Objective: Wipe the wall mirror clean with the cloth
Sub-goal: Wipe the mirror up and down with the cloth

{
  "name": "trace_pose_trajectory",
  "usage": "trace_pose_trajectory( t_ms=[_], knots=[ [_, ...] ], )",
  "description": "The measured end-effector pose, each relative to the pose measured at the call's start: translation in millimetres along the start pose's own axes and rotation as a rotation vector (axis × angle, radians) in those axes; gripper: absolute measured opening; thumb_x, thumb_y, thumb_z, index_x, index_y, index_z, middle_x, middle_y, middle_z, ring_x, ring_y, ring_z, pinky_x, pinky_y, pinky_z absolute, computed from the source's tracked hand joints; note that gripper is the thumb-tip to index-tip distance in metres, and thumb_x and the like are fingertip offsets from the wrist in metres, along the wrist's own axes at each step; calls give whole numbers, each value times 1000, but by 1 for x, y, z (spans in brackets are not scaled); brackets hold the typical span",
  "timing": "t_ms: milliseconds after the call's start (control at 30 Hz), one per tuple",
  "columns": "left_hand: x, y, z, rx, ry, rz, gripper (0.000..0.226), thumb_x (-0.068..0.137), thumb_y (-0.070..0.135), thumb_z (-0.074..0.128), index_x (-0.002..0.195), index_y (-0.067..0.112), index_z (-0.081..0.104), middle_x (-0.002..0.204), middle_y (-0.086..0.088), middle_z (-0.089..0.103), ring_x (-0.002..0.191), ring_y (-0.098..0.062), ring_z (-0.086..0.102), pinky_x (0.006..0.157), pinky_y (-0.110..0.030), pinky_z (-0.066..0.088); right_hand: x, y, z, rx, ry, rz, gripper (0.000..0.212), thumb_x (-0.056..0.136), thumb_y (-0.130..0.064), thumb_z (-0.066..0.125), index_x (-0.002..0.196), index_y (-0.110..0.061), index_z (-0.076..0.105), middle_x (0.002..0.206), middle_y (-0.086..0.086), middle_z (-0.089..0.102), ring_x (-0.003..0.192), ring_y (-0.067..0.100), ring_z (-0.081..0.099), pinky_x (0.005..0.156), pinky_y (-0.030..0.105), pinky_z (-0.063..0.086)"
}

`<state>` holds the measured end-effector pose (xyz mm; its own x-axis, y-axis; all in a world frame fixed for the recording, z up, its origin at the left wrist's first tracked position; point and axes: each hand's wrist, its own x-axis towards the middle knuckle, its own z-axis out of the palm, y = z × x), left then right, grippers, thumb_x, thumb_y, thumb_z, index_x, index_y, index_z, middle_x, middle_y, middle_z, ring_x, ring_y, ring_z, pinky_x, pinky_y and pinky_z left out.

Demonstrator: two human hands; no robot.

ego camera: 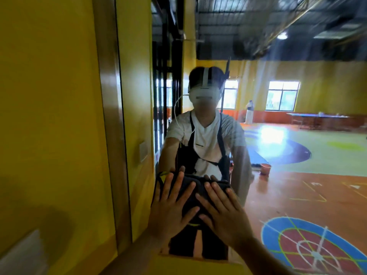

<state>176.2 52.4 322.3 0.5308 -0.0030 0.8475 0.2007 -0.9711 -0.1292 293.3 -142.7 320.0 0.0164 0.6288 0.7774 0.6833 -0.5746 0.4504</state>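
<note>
Yellow wall [49, 96], mirror [278, 155], cloth [195, 192] under left hand [168, 211], right hand [224, 213]

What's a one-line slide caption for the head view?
Both hands, left hand and right hand, press a dark cloth flat against the wall mirror near its left edge.

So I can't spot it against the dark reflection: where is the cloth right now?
In the head view the dark cloth is low and centre, pressed flat on the mirror near its left edge, under the left hand and right hand.
</note>
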Motion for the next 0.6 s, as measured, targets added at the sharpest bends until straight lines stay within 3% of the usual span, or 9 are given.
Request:
trace_pose_trajectory(
  t_ms=[300, 467, 600],
  knots=[
    [134, -25, -62, 7, 182, 61, 69, 102, 61, 43, 163, 32, 24, 172, -8, 16, 158, -35, 14, 122, -60, 22, 123, 71, -49, -50, 170, -33, 58, 107, -53, 44, 158, -25, 42, 167, 12, 30, 155, 29, 29, 122, 51, 28],
    [202, -37, -99, 47, 223, 82, 67, 104, 62, 36, 162, 30, 27, 173, -7, 11, 159, -35, 9, 126, -58, 12, 185, 105, -80, -105, 218, -25, 59, 107, -51, 46, 159, -25, 38, 169, 13, 25, 157, 29, 22, 127, 49, 20],
    [248, -48, -126, 80, 245, 93, 67, 105, 62, 35, 163, 30, 24, 173, -7, 9, 159, -34, 6, 126, -58, 8, 228, 126, -100, -125, 234, -24, 60, 108, -49, 45, 161, -24, 34, 171, 14, 19, 159, 29, 17, 126, 51, 24]
  ],
)
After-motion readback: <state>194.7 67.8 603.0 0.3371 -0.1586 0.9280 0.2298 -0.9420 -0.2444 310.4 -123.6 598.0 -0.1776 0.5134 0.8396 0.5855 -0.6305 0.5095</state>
